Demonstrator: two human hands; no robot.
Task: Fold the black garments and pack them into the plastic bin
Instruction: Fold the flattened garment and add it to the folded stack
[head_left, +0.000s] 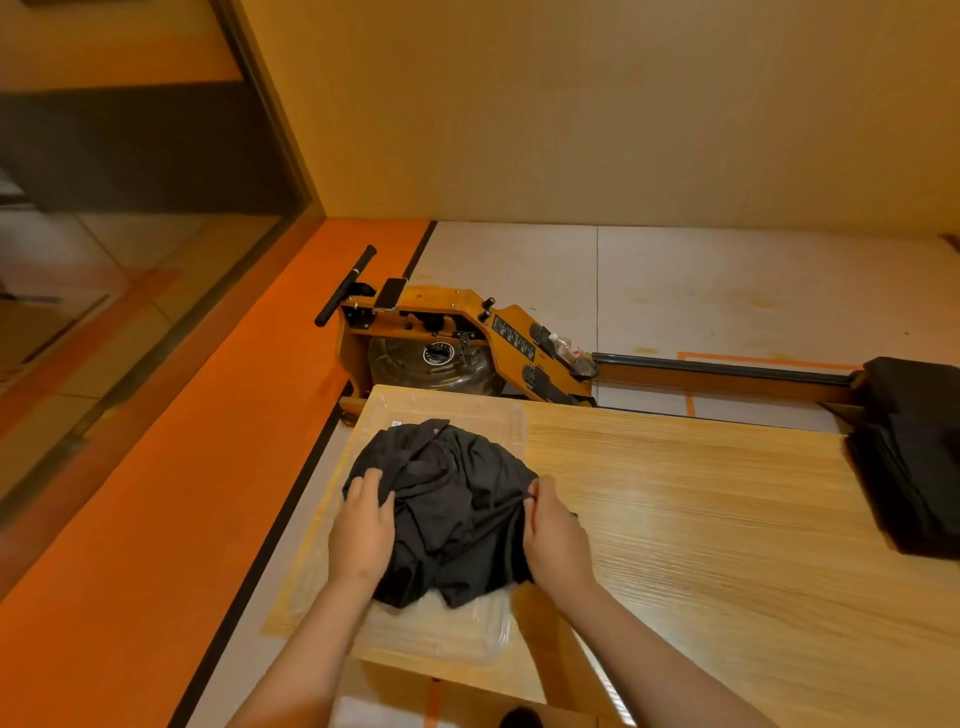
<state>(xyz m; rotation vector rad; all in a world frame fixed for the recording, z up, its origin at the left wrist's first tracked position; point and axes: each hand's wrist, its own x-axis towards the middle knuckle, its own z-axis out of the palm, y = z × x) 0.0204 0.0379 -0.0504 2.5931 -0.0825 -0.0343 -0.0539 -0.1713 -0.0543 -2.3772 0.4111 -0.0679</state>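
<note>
A crumpled pile of black garments (447, 499) lies in a clear plastic bin (467, 631) at the left end of a wooden table (727, 519). My left hand (361, 525) rests on the pile's left side, fingers spread over the cloth. At the pile's right edge my right hand (553, 535) grips a bunch of the black fabric, thumb and fingers curled round it. A stack of black folded garments (914, 457) sits at the table's far right edge.
A wooden rowing machine (457, 338) with a water tank and a long rail stands on the floor behind the table. An orange floor strip (182, 467) runs along the left beside a glass wall. The wall is close behind.
</note>
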